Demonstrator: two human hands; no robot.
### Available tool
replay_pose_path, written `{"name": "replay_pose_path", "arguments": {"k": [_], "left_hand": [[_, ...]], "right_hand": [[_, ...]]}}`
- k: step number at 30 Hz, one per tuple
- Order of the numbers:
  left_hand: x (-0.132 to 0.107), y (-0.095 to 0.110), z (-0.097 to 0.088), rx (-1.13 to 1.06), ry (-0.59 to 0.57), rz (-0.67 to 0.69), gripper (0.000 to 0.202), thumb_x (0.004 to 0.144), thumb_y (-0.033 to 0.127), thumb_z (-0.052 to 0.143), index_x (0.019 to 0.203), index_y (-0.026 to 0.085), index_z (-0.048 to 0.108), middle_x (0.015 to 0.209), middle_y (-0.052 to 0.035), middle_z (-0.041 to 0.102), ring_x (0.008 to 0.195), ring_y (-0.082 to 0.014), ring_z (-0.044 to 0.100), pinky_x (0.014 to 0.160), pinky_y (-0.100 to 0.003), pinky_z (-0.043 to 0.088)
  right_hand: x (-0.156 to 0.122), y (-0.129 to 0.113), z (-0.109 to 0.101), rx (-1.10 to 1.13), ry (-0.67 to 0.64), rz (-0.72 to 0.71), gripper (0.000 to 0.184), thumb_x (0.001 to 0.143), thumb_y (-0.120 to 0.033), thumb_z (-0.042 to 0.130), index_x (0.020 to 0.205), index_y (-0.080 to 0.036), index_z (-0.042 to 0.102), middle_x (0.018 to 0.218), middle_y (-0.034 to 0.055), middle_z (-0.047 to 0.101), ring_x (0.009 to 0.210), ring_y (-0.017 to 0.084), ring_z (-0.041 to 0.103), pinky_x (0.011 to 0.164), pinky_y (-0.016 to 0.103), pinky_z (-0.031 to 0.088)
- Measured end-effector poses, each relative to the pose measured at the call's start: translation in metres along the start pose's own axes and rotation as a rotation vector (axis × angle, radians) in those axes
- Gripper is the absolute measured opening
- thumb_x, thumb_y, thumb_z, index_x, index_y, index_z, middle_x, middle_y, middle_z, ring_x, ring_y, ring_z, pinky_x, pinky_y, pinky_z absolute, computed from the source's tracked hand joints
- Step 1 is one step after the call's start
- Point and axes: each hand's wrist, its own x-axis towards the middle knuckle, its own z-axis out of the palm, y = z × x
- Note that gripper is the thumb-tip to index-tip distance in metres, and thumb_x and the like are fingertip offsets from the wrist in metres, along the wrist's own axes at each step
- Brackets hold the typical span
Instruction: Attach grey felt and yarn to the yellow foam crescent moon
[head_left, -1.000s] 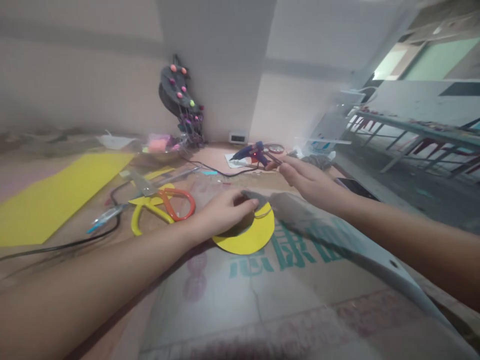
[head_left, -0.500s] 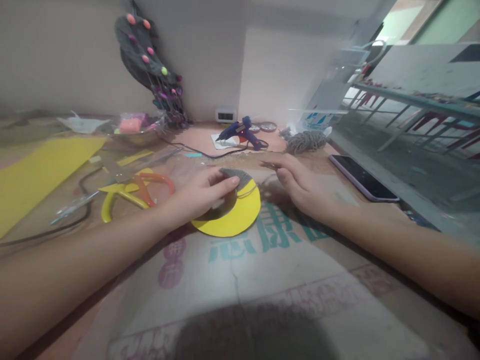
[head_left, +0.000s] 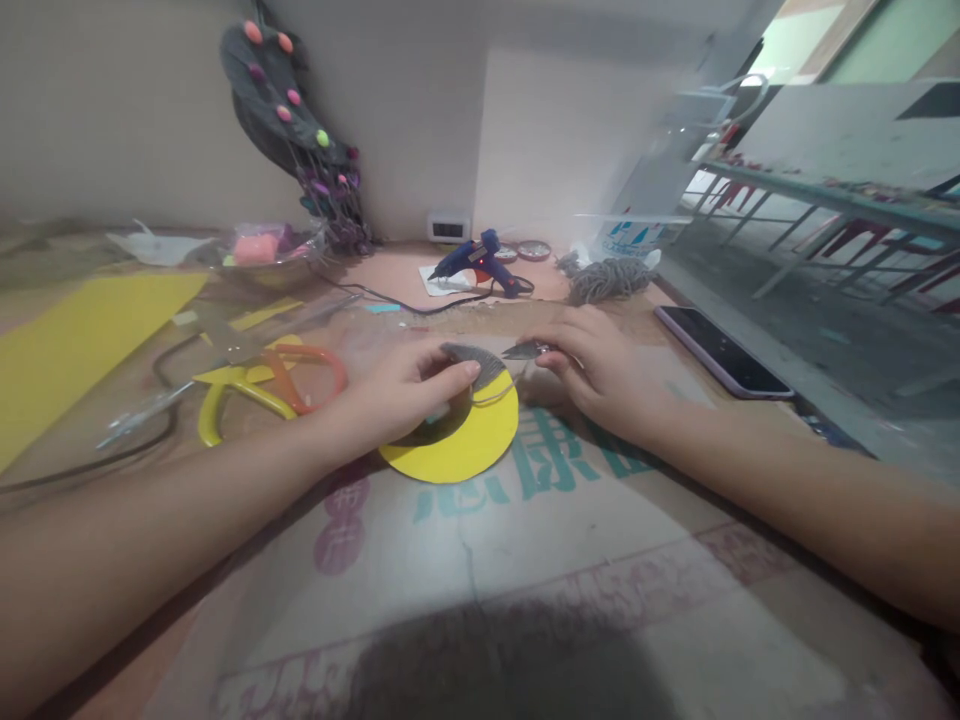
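Yellow disc (head_left: 461,445) lies flat on the cardboard (head_left: 570,570), its far edge under the left hand (head_left: 405,390), whose curled fingers press it down. Just right of the disc, the right hand (head_left: 592,365) pinches a grey yarn (head_left: 525,350) strand.

scissors (head_left: 270,385), glue gun (head_left: 480,262), phone (head_left: 721,350)

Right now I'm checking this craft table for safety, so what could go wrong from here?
1. The glue gun shows a red light, and its cord trails behind both hands; a snag might drag it over.
2. The right hand pinches the yarn strand while the left hand pins the yellow disc; a hard pull might loosen the wound yarn.
3. The phone lies near the edge of the table, beside the right forearm, and could get knocked off.
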Motion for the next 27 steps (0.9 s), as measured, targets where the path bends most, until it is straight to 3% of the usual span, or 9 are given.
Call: {"name": "replay_pose_path", "arguments": {"k": [12,22,27], "left_hand": [[-0.0004,0.0009,0.0002,0.029,0.002,0.001,0.026,0.086,0.040,0.056,0.085,0.016,0.065,0.077,-0.0017,0.064,0.065,-0.0132,0.054,0.056,-0.023,0.041],[0.0001,0.0002,-0.0002,-0.007,-0.014,-0.024,0.026,0.086,0.041,0.056,0.082,0.017,0.064,0.065,0.0020,0.059,0.054,-0.0105,0.048,0.054,-0.023,0.039],[0.0006,0.0000,-0.0004,-0.006,-0.024,-0.022,0.027,0.087,0.042,0.055,0.081,0.017,0.063,0.064,0.0017,0.060,0.056,-0.0111,0.049,0.054,-0.023,0.038]], "right_hand": [[-0.0001,0.0026,-0.0012,-0.031,-0.059,-0.005,0.028,0.098,-0.033,0.041,0.105,-0.019,0.065,0.089,0.0082,0.064,0.085,0.023,0.053,0.076,0.037,0.037],[-0.0004,0.0037,0.0004,-0.070,-0.055,-0.040,0.028,0.097,-0.033,0.043,0.104,-0.017,0.066,0.088,0.0087,0.064,0.084,0.023,0.052,0.075,0.037,0.038],[-0.0013,0.0016,-0.0017,-0.017,-0.033,0.028,0.031,0.098,-0.037,0.040,0.108,-0.020,0.064,0.092,0.0093,0.064,0.088,0.024,0.055,0.078,0.038,0.040]]}}
